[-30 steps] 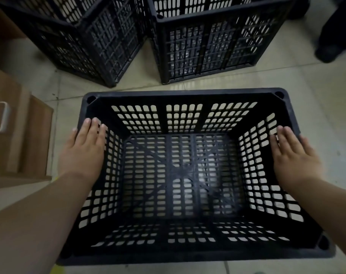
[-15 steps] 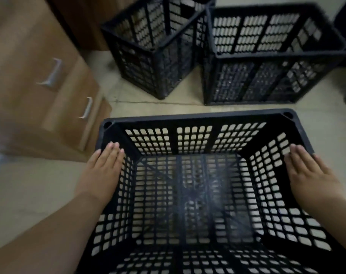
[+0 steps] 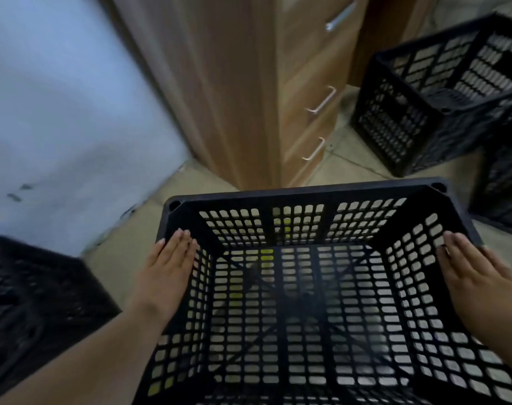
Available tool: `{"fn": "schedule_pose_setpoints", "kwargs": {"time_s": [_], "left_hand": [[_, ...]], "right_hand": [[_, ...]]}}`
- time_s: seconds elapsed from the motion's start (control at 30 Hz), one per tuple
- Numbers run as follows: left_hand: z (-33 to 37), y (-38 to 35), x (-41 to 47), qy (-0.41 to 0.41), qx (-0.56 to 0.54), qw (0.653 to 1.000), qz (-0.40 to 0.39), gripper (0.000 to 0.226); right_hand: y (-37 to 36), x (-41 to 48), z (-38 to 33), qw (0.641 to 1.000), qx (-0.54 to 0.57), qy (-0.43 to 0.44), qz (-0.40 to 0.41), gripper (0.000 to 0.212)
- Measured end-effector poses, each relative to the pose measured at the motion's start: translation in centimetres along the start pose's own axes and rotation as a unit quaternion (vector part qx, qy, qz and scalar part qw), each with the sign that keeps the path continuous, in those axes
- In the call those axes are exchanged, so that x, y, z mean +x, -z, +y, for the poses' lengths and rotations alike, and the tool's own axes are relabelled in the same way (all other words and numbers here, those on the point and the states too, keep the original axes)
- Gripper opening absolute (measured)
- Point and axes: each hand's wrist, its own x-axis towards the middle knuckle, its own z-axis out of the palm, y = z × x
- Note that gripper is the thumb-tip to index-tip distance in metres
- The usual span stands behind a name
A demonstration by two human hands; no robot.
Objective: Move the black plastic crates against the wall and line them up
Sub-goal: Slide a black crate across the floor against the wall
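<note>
A black plastic lattice crate (image 3: 301, 192) fills the lower middle of the view, open side up, with floor showing through its bottom. My left hand (image 3: 167, 273) presses flat against the outside of its left wall, fingers straight along the rim. On the opposite side my right hand (image 3: 477, 276) presses flat on the right wall the same way. Another black crate (image 3: 29, 302) stands at the lower left beside the pale wall (image 3: 58, 112). Two more black crates sit at the right: one at the upper right (image 3: 441, 92), one cut off by the right edge (image 3: 503, 182).
A wooden drawer cabinet (image 3: 248, 83) with metal handles stands ahead, just beyond the held crate's far rim. Beige tiled floor (image 3: 137, 229) lies between the wall, the cabinet and the lower-left crate.
The view has swung left with the crate between my hands: the two far crates slid off to the right, and the wall, cabinet side and a crate at lower left came into sight.
</note>
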Motion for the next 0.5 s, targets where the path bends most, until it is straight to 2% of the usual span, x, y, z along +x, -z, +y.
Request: {"fn": "schedule_pose_setpoints", "kwargs": {"time_s": [0.1,0.23,0.5], "left_hand": [[-4.7,-2.6,-0.7,0.028,-0.012,0.999,-0.011,0.074],[-10.4,-5.7,-0.9,0.044,-0.01,0.998,-0.037,0.068],[-20.8,-12.0,0.6,0.081,-0.022,0.992,-0.095,0.065]], "right_hand": [[1.6,4.8,-4.0,0.998,-0.004,0.05,0.031,0.071],[3.1,10.2,-9.5,0.994,0.008,0.097,0.058,0.064],[4.9,21.3,-19.4,0.986,0.041,0.159,0.04,0.056]]}}
